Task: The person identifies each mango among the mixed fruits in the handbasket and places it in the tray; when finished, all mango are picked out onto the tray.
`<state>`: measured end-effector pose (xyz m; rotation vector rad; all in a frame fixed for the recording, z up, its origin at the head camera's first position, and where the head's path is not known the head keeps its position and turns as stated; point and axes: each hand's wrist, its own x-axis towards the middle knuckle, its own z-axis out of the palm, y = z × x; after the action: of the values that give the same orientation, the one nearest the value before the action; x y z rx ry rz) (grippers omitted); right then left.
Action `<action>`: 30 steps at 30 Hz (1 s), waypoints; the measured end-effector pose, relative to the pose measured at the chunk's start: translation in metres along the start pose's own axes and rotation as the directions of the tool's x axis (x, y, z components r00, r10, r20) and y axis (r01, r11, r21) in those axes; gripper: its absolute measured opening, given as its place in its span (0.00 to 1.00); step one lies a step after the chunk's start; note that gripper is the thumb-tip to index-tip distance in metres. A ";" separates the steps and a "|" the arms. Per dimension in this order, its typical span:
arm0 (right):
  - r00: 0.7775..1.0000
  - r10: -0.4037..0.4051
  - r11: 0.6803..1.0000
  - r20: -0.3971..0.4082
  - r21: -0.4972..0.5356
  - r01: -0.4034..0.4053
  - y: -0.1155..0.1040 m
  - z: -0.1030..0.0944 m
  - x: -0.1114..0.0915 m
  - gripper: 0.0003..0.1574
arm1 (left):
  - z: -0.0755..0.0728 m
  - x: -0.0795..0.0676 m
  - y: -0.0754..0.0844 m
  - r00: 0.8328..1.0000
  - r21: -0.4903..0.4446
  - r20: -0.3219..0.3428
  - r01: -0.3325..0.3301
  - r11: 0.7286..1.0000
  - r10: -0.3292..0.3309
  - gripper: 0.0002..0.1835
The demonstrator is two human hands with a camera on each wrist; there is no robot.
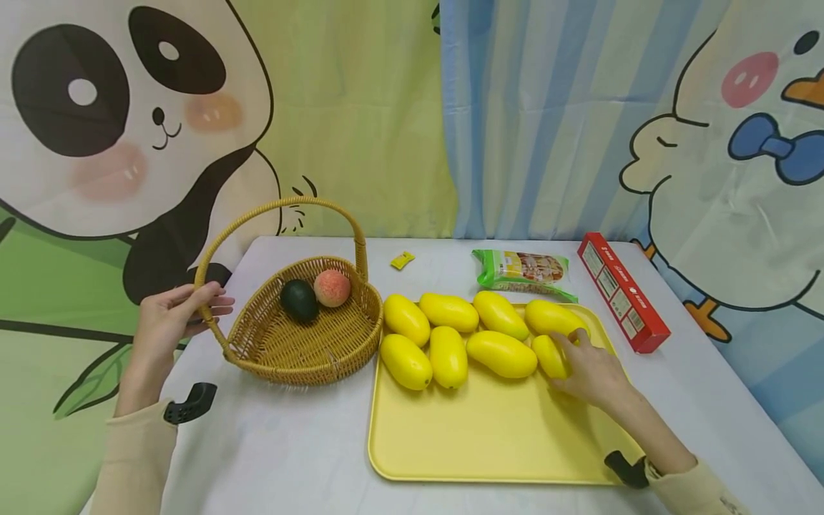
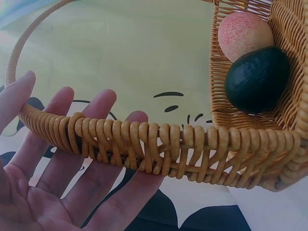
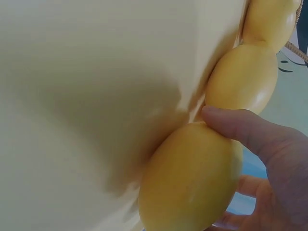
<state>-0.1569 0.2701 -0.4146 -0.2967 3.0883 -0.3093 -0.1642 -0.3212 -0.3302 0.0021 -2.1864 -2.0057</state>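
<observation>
My left hand (image 1: 169,318) holds the wicker basket (image 1: 309,368) by the lower left end of its handle (image 2: 96,132), thumb on one side and fingers spread on the other. In the basket lie a dark green avocado (image 1: 299,301) and a pink peach (image 1: 332,287), side by side. My right hand (image 1: 589,368) grips a yellow mango (image 3: 192,178) at the right of the yellow tray (image 1: 489,436), thumb along one side and fingers round the other. Several more mangoes (image 1: 501,354) lie in two rows along the tray's far half.
Behind the tray lies a green food packet (image 1: 528,272), with a red box (image 1: 623,292) to its right. A small yellow sachet (image 1: 402,260) lies behind the basket. A printed curtain (image 1: 360,114) hangs along the table's far edge.
</observation>
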 end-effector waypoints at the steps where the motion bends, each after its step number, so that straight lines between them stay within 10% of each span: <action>1: 1.000 -0.001 1.000 0.000 0.003 0.001 0.001 0.001 0.000 0.49 | 0.000 0.000 0.000 1.000 0.000 0.000 0.000 1.000 0.000 0.08; 17: 0.999 -0.008 1.000 -0.034 -0.030 0.007 -0.004 -0.005 0.002 0.52 | 0.002 -0.002 0.001 1.000 0.000 -0.024 -0.004 1.000 0.004 0.08; 22: 0.998 -0.021 0.999 -0.062 -0.030 0.020 -0.013 -0.013 0.008 0.48 | 0.011 -0.011 0.008 0.972 0.324 -0.220 -0.007 0.946 0.083 0.14; 25: 0.992 -0.058 0.998 -0.109 -0.022 0.055 -0.018 -0.018 0.010 0.43 | 0.030 -0.018 0.011 0.853 0.568 -0.413 -0.034 0.822 0.320 0.17; 28: 0.981 -0.109 0.994 -0.163 -0.015 0.108 -0.021 -0.019 0.012 0.39 | 0.057 -0.026 0.009 0.617 0.695 -0.503 -0.128 0.708 0.606 0.13; 30: 0.971 -0.137 0.990 -0.193 -0.012 0.138 -0.022 -0.019 0.014 0.36 | 0.078 -0.030 0.006 0.491 0.736 -0.475 -0.234 0.635 0.731 0.11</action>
<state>-0.1671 0.2504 -0.3912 -0.5121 3.2649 -0.3648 -0.1440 -0.2405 -0.3341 0.1920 -1.7915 -0.6888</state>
